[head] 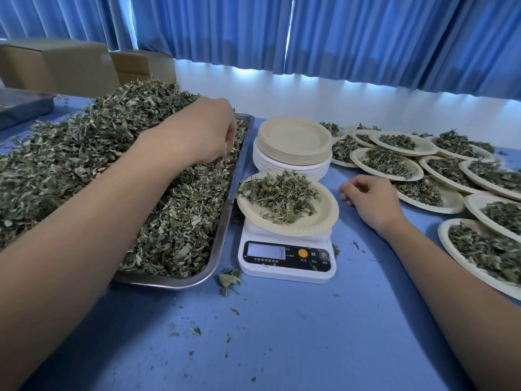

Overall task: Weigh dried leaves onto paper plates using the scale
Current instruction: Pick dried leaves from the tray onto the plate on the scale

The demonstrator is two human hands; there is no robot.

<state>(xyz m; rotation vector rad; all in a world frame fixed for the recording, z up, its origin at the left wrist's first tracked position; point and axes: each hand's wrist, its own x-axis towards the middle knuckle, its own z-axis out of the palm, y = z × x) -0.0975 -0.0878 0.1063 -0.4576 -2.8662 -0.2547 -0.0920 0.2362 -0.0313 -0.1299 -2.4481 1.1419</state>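
A metal tray (pixel 225 221) at the left is heaped with dried leaves (pixel 98 153). My left hand (pixel 208 131) reaches into the heap near the tray's right side, its fingers curled down into the leaves and pinching some. A white digital scale (pixel 284 261) stands just right of the tray, carrying a paper plate (pixel 324 218) with a small pile of leaves on it. To the right of the scale, my right hand (pixel 372 198) rests on the blue table with fingers loosely curled, holding nothing.
A stack of unused paper plates (pixel 293 142) stands behind the scale. Several filled plates (pixel 439 167) overlap along the right side of the table. Cardboard boxes (pixel 56 66) sit at the back left. Loose leaf bits (pixel 228 280) lie on the blue tabletop (pixel 282 334).
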